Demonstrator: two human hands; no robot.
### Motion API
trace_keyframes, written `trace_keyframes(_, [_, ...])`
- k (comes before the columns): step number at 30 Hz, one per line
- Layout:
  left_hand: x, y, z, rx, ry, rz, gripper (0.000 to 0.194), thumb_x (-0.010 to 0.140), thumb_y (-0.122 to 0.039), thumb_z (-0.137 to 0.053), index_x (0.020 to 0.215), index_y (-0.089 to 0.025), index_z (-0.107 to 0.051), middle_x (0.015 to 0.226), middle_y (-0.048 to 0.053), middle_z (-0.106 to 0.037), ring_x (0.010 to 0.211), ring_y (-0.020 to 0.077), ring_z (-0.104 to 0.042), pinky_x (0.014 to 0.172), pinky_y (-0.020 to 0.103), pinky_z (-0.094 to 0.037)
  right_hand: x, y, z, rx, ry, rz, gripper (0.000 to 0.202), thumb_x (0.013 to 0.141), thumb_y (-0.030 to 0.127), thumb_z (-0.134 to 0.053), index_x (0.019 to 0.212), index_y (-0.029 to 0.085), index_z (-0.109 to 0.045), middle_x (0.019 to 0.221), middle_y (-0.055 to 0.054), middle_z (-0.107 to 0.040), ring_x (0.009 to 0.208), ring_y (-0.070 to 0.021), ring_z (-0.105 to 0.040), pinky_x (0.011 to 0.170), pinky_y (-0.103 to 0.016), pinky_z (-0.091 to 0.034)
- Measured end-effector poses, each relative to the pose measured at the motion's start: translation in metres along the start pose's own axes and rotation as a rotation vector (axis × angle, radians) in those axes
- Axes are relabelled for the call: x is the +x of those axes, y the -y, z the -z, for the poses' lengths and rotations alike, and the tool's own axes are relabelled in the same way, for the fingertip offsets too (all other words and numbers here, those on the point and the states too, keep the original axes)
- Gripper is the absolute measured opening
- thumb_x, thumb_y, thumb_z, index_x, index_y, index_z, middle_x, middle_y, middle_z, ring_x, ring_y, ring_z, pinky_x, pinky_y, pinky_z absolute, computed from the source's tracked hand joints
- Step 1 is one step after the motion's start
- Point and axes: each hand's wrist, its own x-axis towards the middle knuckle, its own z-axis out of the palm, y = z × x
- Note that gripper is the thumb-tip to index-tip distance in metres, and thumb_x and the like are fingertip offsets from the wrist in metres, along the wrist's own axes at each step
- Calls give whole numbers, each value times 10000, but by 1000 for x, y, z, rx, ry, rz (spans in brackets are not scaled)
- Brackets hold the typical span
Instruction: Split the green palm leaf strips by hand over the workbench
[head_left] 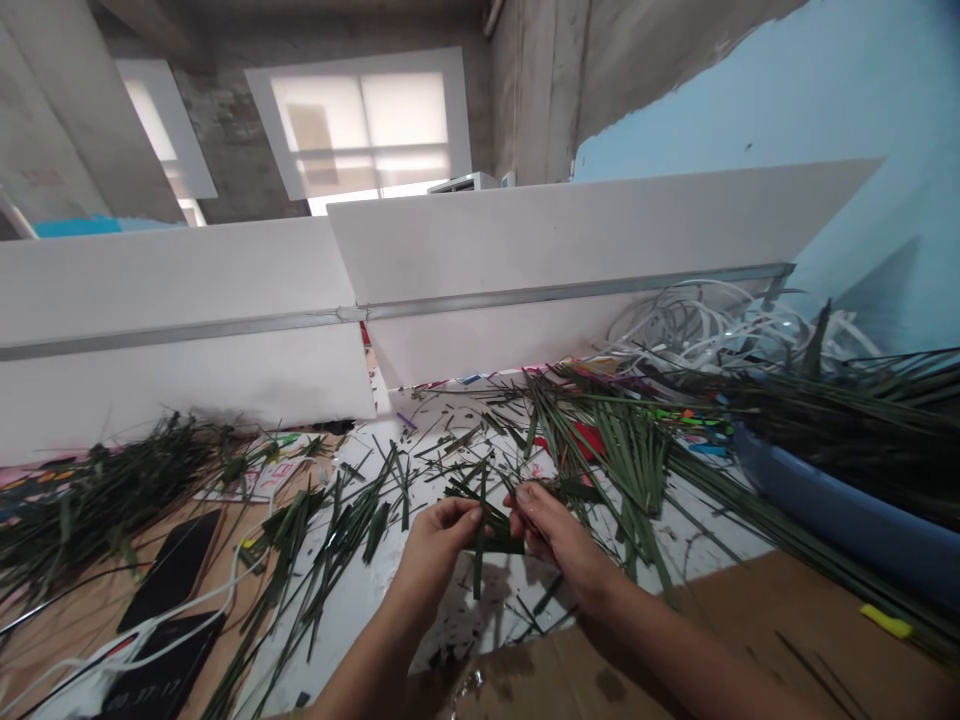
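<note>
Green leaf strips (478, 570), narrow, flat, crossed, between hands

Pale daylight is glowing through the white-framed window with translucent panes (405, 125), washing out its panes, while the rough grey concrete wall (525, 90) is staying dim. Soft shadows are falling beneath the hands and across the smooth light-blue wall (885, 130). Wide-angle distortion is stretching the edges; fine detail is looking slightly soft.
</note>
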Motion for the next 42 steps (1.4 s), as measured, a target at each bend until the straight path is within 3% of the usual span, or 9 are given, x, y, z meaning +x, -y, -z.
trace_keyframes(6, [-2,-1,-4,-7,-27,-55,292,664,-400,-796,784,-141,-732,752,61,-737,711,181,-653,730,273,-483,-6,-5,-9,-19,91,-19,437,834,630,-584,798,208,-475,662,52,-478,535,-90,-303,512,-241,-191])
trace_keyframes(13, [3,8,-3,84,-39,-109,258,675,-393,-763,718,-144,-711,701,47,-706,683,177,-634,701,278,-483,-11,-5,-12,-45,151,2,390,874,586,-554,816,211,-466,668,55,-475,512,-89,-283,495,-251,-162])
trace_keyframes(20, [4,12,-2,157,-43,-150,214,708,-357,-733,692,-149,-683,684,34,-681,672,173,-614,673,274,-471,-10,-9,-13,-43,132,-20,376,847,579,-588,873,216,-491,665,55,-455,554,-107,-322,520,-250,-189])
trace_keyframes(32, [0,8,-7,240,-52,-185,194,710,-341,-681,653,-157,-659,643,18,-648,652,170,-577,643,268,-441,-10,-8,-17,-14,82,27,385,795,552,-655,782,217,-464,645,62,-393,566,-111,-327,527,-249,-227])
trace_keyframes(38, [1,12,-9,227,-30,-170,197,710,-351,-695,671,-159,-677,670,28,-661,684,182,-597,679,281,-449,-7,-11,-15,-47,65,61,376,799,540,-647,741,215,-467,628,60,-379,561,-114,-315,524,-251,-231])
trace_keyframes(42, [2,13,-8,72,-24,-124,235,702,-381,-743,723,-154,-685,712,41,-691,702,188,-633,718,296,-482,-5,-12,-12,-24,39,10,401,794,593,-630,778,216,-493,633,51,-444,538,-110,-324,507,-246,-207])
